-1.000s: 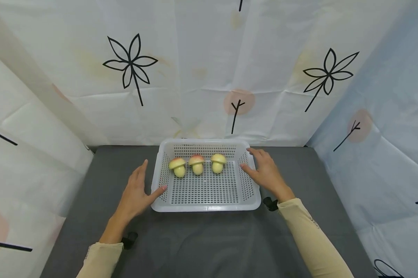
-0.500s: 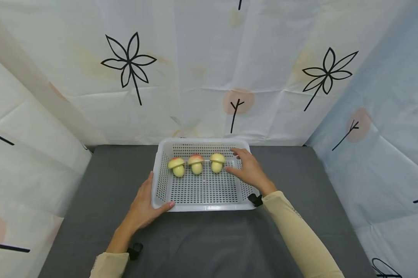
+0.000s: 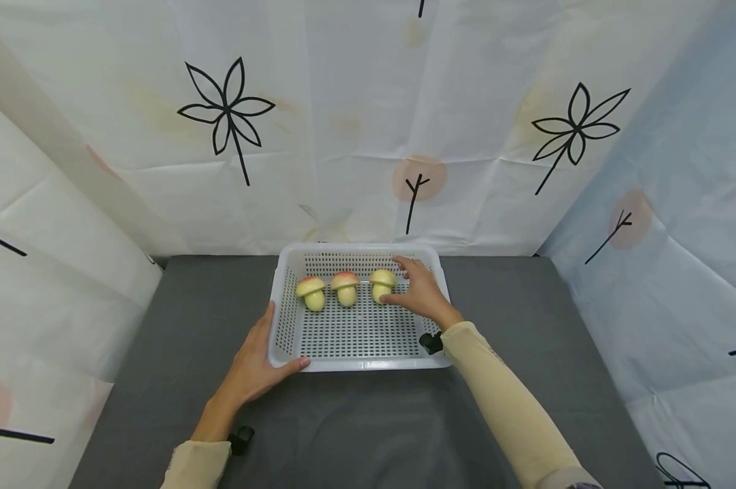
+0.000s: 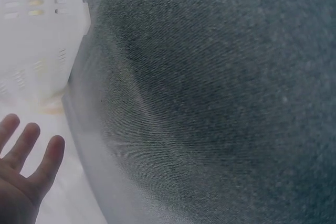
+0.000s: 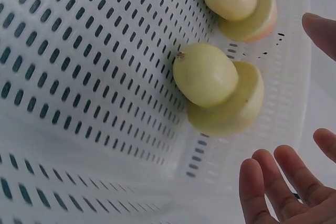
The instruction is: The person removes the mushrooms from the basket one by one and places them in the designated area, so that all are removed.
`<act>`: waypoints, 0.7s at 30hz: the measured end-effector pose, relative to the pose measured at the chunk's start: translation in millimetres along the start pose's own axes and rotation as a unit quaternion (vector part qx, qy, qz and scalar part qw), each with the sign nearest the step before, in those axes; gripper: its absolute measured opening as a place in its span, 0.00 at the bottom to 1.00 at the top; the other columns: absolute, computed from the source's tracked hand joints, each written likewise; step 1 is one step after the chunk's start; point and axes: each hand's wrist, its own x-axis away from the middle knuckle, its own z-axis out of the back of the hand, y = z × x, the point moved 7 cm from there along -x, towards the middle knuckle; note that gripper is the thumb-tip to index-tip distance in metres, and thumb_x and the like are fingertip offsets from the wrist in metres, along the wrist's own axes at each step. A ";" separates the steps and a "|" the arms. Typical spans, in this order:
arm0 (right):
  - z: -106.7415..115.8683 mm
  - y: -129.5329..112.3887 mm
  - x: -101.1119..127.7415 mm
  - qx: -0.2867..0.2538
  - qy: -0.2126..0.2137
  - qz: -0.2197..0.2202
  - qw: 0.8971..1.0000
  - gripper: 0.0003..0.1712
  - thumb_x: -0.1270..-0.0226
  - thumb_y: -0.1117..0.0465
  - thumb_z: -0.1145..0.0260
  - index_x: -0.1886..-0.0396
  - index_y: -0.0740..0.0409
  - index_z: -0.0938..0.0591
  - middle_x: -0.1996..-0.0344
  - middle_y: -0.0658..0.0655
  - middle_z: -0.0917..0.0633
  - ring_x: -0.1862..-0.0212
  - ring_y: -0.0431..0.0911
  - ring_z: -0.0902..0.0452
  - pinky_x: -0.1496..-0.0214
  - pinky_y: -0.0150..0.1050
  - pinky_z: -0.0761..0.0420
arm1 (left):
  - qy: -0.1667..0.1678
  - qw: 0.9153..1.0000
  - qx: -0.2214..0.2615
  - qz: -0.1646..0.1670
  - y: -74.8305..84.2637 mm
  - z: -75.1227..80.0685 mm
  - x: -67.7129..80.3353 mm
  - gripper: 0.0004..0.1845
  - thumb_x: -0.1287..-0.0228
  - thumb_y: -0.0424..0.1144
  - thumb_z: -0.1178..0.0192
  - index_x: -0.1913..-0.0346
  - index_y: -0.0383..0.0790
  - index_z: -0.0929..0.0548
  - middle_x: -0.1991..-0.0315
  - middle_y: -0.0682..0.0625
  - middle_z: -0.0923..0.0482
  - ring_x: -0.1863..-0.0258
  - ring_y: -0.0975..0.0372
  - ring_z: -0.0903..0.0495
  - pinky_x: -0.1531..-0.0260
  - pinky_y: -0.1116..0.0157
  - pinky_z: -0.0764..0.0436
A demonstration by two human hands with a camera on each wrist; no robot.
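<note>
A white perforated plastic basket (image 3: pixel 368 365) holds three pale yellow-green mushrooms in a row toward its back. Red tints the caps of the left mushroom (image 3: pixel 310 293) and the middle mushroom (image 3: pixel 345 291); the right mushroom (image 3: pixel 381 280) is plain yellow on top. My left hand (image 3: pixel 254 367) rests at the basket's front left corner, thumb by the front rim, fingers straight along the left side. Over the basket's right part, my right hand (image 3: pixel 424 296) reaches around the right mushroom with fingers spread. In the right wrist view a gap shows between those fingers and the nearest mushroom (image 5: pixel 207 85).
Dark grey cloth (image 3: pixel 355 435) covers the table under the basket. A white sheet (image 3: pixel 343 122) with printed leaves hangs right behind the basket, and similar sheets stand at both sides.
My right hand has moved left from the basket's right rim to the right mushroom. My left hand has come in against the front left corner. The mushrooms stay in their places.
</note>
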 end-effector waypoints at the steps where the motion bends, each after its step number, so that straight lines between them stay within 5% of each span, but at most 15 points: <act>1: -1.4 1.3 -1.9 -0.003 0.001 -0.003 1.000 0.53 0.46 0.51 0.18 0.23 0.53 0.34 0.34 0.65 0.29 0.37 0.59 0.28 0.42 0.56 0.24 | 0.000 1.000 0.001 0.001 -0.7 -0.6 -0.2 0.69 0.50 0.63 0.25 0.17 0.54 0.64 0.20 0.42 0.50 0.26 0.42 0.44 0.40 0.34 0.37; 21: -25.9 26.9 -19.6 -0.037 0.009 -0.045 0.998 0.57 0.53 0.56 0.14 0.23 0.53 0.33 0.33 0.64 0.28 0.33 0.60 0.32 0.34 0.59 0.31 | 0.008 1.000 0.004 0.017 -4.2 -2.9 0.7 0.70 0.51 0.62 0.23 0.17 0.55 0.64 0.21 0.39 0.50 0.26 0.41 0.44 0.41 0.32 0.37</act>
